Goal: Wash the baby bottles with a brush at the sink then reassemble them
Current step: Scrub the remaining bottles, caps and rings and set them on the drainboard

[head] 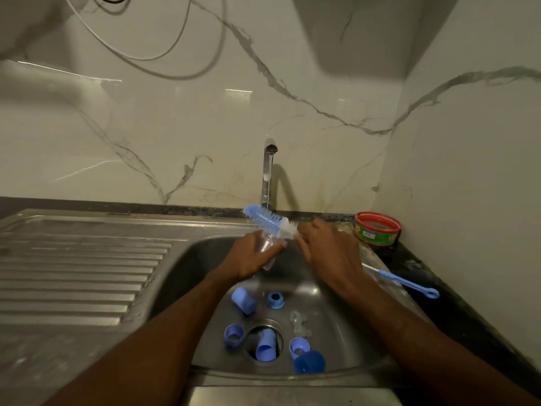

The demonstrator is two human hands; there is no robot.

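Observation:
My left hand (248,257) grips a clear baby bottle (268,247) over the sink basin (202,259). My right hand (325,244) holds a bottle brush (268,219) with blue and white bristles; the bristle head points up and left, outside the bottle and just above its mouth. Blue caps lie on the basin floor, one (243,300) near the middle and one (265,348) in the drain. Blue collar rings (275,299) (233,335) (299,347), a dark blue cap (309,362) and clear teats (298,322) lie around the drain.
The tap (268,171) stands behind the basin; I cannot tell whether water runs. A ribbed steel draining board (79,268) lies to the left. On the dark counter at right sit a red-rimmed green tub (377,232) and a thin blue brush (404,281).

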